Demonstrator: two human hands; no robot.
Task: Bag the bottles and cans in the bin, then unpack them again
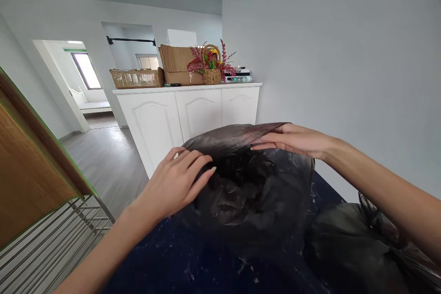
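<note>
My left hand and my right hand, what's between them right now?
In the head view, the black plastic bag lies between your left hand and right hand, with its open mouth filling the gap.

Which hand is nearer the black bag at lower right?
Right. The right hand, at the far rim of the open bag, is beyond the lower-right bag; the left hand is farther away, at the open bag's left side.

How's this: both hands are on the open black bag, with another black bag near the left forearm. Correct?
One fix: the head view shows the other black bag near the right forearm. Left hand and right hand are on the open black bag, yes.
</note>
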